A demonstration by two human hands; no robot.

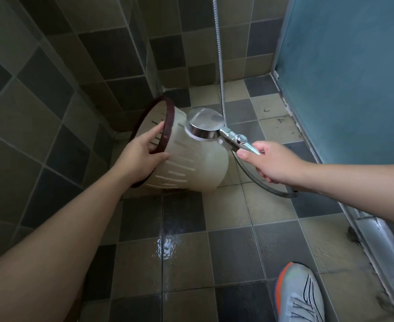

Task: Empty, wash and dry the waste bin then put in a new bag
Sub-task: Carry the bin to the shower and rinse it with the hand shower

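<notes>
A cream plastic waste bin (191, 163) with slotted sides and a dark red rim is tipped on its side above the tiled floor, its mouth facing left. My left hand (142, 152) grips the rim, fingers inside the mouth and thumb on the outer wall. My right hand (270, 161) holds the handle of a chrome shower head (205, 124), whose face points down against the bin's outer wall. A metal hose (220, 54) runs up from the handle. The bin's inside is mostly hidden.
Dark and beige tiled walls close in at left and back. A blue frosted glass panel (344, 73) with a metal floor track stands at right. A wet patch (165, 247) shines on the floor below the bin. My sneaker (300, 296) is at bottom right.
</notes>
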